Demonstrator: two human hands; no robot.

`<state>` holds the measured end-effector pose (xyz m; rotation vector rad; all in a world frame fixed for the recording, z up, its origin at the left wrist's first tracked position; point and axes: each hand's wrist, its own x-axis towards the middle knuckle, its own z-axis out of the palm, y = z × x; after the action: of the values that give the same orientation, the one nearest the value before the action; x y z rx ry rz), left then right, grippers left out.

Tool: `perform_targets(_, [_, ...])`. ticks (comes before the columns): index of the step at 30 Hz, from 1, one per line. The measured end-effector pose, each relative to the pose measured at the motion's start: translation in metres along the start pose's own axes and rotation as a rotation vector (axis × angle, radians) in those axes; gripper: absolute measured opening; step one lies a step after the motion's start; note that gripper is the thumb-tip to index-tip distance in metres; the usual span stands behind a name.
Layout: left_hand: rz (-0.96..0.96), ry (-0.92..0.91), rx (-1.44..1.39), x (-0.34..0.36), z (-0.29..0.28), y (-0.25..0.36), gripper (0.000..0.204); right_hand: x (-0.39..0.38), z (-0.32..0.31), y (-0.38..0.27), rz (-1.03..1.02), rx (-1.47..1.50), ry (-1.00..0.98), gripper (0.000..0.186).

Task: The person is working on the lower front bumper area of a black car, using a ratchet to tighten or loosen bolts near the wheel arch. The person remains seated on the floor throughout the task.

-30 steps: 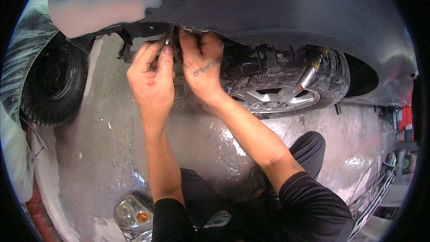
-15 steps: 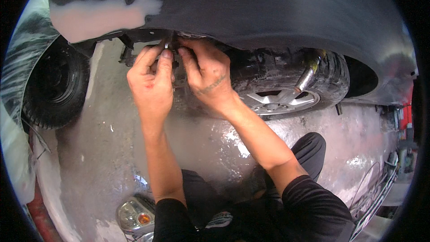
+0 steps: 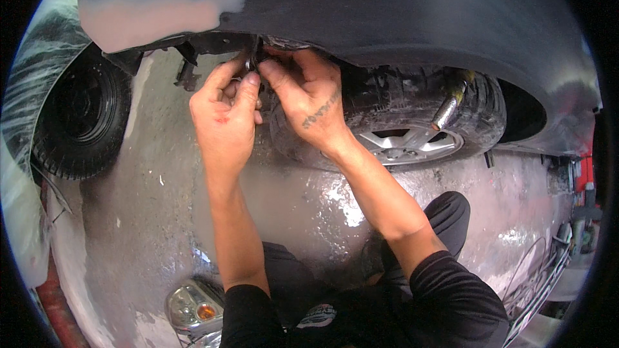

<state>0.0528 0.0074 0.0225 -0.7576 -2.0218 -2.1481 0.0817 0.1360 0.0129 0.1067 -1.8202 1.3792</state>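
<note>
My left hand [image 3: 225, 116] pinches a small silvery piece [image 3: 249, 64] beside a dark part under the lower edge of a dark car panel [image 3: 387, 6]; the panel has a pale pink filler patch [image 3: 148, 13]. My right hand [image 3: 309, 96] is closed at that same spot, fingers curled up beneath the edge; what they grip is hidden. Behind it is a dusty tire with a silver alloy wheel [image 3: 400, 145]. A short metallic cylindrical object with yellowish smears [image 3: 445, 109] rests against that tire, right of my hands.
Another black wheel [image 3: 84, 113] and a plastic-covered panel [image 3: 22, 142] are at the left. A detached headlight [image 3: 190, 306] lies on the wet-looking concrete floor [image 3: 148, 219]. Cables and metal parts [image 3: 551, 258] line the right side, near a red object [image 3: 585, 171].
Both hands appear slightly farther right in the picture. My right hand's fingers have shifted and curled differently under the panel edge. My left hand keeps its pinch.
</note>
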Motion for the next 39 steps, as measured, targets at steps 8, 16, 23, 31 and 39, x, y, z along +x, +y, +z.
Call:
perform_targets(8, [0.059,0.039,0.028,0.001,0.001,0.007,0.021,-0.022,0.014,-0.001,0.221,0.503,0.109,0.019])
perform_targets(16, [0.133,0.033,0.225,-0.005,0.004,0.003,0.025,-0.329,0.067,0.151,0.087,-0.449,-0.966,0.06])
perform_targets(23, [0.222,0.02,0.231,0.0,0.0,0.003,0.02,-0.423,0.052,0.203,-0.092,-0.651,-1.591,0.046])
perform_targets(31, [0.12,-0.072,0.059,0.004,-0.008,0.005,0.02,-0.184,-0.007,0.045,0.446,0.129,-0.357,0.029])
perform_targets(39, [0.311,-0.068,0.052,0.012,-0.006,-0.006,0.018,-0.024,0.005,-0.008,-0.526,-0.348,-0.206,0.054])
